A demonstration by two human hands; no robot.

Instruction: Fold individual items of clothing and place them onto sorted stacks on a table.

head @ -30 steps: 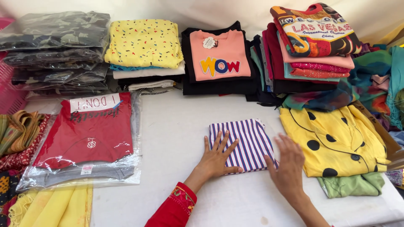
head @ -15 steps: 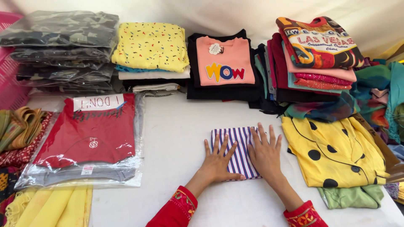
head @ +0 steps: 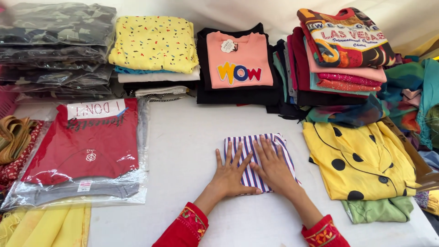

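Note:
A small folded cloth with purple and white stripes (head: 246, 144) lies on the white table (head: 192, 142) near the front middle. My left hand (head: 230, 173) lies flat on its left half, fingers spread. My right hand (head: 273, 165) presses flat on its right half, right beside the left hand. Both hands hold nothing; they only press down on the cloth. Red embroidered sleeves cover both wrists.
A bagged red shirt (head: 87, 142) lies at left. A yellow garment with black dots (head: 361, 160) lies at right over a green one (head: 377, 209). Stacks of folded clothes line the back: bagged dark ones (head: 55, 27), yellow (head: 153, 43), pink on black (head: 238, 59), a mixed pile (head: 343, 50).
My right hand slid left from the cloth's right edge onto the cloth. The striped cloth now looks narrower, folded in. My left hand stayed on it.

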